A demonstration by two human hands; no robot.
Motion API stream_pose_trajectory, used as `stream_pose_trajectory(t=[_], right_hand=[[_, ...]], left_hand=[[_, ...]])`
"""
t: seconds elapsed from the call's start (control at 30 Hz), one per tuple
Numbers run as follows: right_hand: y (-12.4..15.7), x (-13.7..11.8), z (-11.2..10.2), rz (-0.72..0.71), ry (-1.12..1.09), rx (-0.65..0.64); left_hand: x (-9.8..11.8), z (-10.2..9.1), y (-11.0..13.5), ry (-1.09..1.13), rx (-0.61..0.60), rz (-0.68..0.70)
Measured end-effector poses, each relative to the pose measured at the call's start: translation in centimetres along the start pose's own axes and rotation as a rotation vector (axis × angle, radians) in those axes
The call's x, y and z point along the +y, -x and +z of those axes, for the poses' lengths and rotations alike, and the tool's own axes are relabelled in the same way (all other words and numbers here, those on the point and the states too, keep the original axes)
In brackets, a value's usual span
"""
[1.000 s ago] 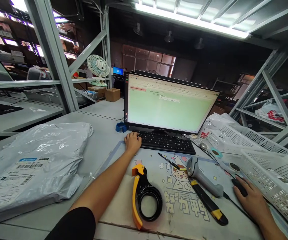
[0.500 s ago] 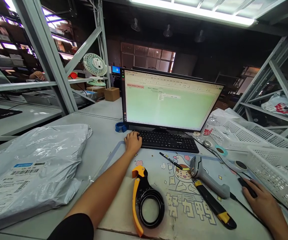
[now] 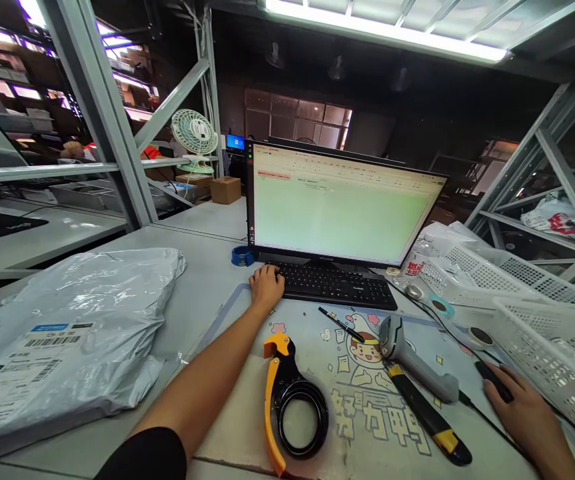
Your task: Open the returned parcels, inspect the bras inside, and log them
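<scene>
My left hand (image 3: 266,287) rests on the left end of a black keyboard (image 3: 334,286), fingers spread over the keys and holding nothing. At the right, my right hand (image 3: 524,403) is curved over a black computer mouse (image 3: 495,383) on the printed desk mat (image 3: 312,347). Behind the keyboard stands a monitor (image 3: 342,207) showing a pale green sheet. Between my arms lie an orange and black tape dispenser (image 3: 294,407), a black pen (image 3: 341,325), a grey barcode scanner (image 3: 417,363) and a black and yellow utility knife (image 3: 430,415).
A labelled grey plastic parcel (image 3: 82,333) covers the desk's left side. White perforated baskets (image 3: 542,333) line the right side. Tape rolls (image 3: 480,337) sit beside them, and a blue roll (image 3: 243,256) lies left of the monitor. Cables run along the mat's right.
A small pop-up list on the monitor has disappeared. My hands stay on the keyboard and mouse, and the camera has shifted slightly.
</scene>
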State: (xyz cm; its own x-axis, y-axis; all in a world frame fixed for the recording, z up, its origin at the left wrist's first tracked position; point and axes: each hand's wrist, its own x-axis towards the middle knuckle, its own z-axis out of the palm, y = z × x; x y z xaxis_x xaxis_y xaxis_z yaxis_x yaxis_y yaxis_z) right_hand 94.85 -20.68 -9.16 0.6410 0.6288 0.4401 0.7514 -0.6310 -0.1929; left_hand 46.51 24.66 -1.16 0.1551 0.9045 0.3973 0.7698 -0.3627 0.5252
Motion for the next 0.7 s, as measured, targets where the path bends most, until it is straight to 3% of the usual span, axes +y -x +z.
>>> stream_pose_trajectory(t=[0.43,0.7], right_hand=[[-0.23,0.79,0.87,-0.073,-0.026,0.046],[-0.27,0.37,0.27,-0.025,-0.035,0.004]], left_hand=[[0.08,-0.25,0.08,0.014,-0.009,-0.010],[0.09,-0.28,0.12,0.008,-0.014,-0.011]])
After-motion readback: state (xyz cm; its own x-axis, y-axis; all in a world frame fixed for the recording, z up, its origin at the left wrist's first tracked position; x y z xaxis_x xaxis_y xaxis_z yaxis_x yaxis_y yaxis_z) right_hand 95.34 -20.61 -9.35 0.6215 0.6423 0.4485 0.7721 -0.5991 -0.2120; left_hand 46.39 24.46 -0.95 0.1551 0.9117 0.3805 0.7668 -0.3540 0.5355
